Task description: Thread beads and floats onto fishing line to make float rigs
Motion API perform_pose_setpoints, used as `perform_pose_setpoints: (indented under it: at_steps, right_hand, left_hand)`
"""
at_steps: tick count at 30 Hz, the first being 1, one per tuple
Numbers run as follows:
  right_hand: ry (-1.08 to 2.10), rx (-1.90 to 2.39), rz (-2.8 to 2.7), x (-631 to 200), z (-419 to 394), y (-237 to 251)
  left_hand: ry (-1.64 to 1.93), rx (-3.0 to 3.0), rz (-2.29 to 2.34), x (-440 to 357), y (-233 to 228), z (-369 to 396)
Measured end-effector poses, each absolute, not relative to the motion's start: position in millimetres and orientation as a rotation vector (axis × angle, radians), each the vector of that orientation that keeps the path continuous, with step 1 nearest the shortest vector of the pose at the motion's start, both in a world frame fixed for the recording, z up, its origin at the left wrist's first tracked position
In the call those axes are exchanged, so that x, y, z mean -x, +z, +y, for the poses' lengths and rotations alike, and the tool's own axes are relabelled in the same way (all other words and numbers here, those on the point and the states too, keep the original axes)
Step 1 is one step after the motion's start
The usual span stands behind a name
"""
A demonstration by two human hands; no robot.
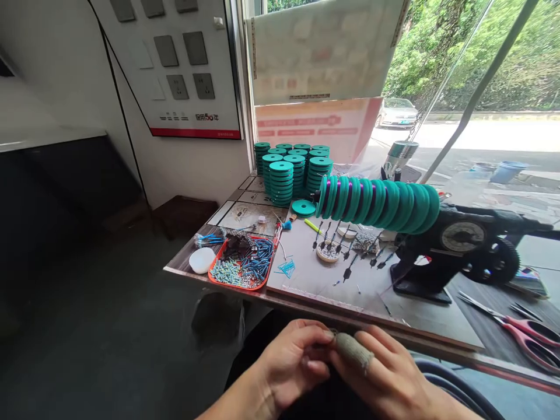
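My left hand [295, 361] and my right hand [389, 379] meet in front of the table's near edge. Thumb and fingertips of each are pinched together, and whatever lies between them is too small or hidden to name. A grey-green finger sleeve [354, 352] covers one finger of my right hand. Beyond them on a pale board [315, 289] lie several small dark pieces with thin stems, one of them a dark piece [347, 273] near the board's middle. A round dish [328, 252] of small silvery beads sits among them. A blue scrap [287, 268] lies to the left.
An orange tray [213, 279] holds small blue and pale green parts, beside a white lid [202, 260]. Green spools stand in stacks [281, 184] at the back. More green discs [376, 201] sit on a black winding machine [464, 236]. Pink-handled scissors [520, 335] lie right.
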State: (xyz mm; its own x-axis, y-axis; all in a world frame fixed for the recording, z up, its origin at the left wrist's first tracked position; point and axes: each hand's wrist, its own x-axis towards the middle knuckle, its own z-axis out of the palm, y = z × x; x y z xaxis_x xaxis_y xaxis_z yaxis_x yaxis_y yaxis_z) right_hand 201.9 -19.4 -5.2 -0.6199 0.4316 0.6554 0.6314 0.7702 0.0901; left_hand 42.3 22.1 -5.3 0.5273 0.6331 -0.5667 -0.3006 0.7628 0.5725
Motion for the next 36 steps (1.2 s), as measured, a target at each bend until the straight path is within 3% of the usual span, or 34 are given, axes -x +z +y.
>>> perform_pose_setpoints:
  at_steps: [4,7,12,15,18,23,26,32,36]
  right_hand:
    - [-0.229,0.884,-2.205,-196,-33,-19]
    - [0.299,0.989,-2.122,-192,-34,-15]
    - [1.377,1.257,-1.535,-184,14,41]
    - [1.554,1.248,-1.488,-174,41,64]
    - [1.412,1.264,-1.596,-175,38,59]
    - [-0.070,0.963,-2.174,-204,-6,20]
    - [-0.406,0.772,-2.377,-209,-18,7]
    - [-0.414,0.775,-2.359,-194,-23,-3]
    - [0.228,0.858,-2.176,-190,-25,0]
  left_hand:
    - [0.677,-0.676,0.883,-43,-3,18]
    - [0.912,-1.410,0.959,-40,-8,13]
    - [1.498,-2.450,1.021,-36,-27,11]
    - [1.659,-2.632,0.953,-36,-26,13]
    - [1.426,-2.191,0.898,-39,-12,15]
    - [0.689,-0.685,0.876,-42,6,22]
    - [0.605,-0.541,0.858,-42,5,26]
    - [0.618,-0.607,0.888,-40,4,24]
    - [0.848,-1.249,0.971,-37,-2,19]
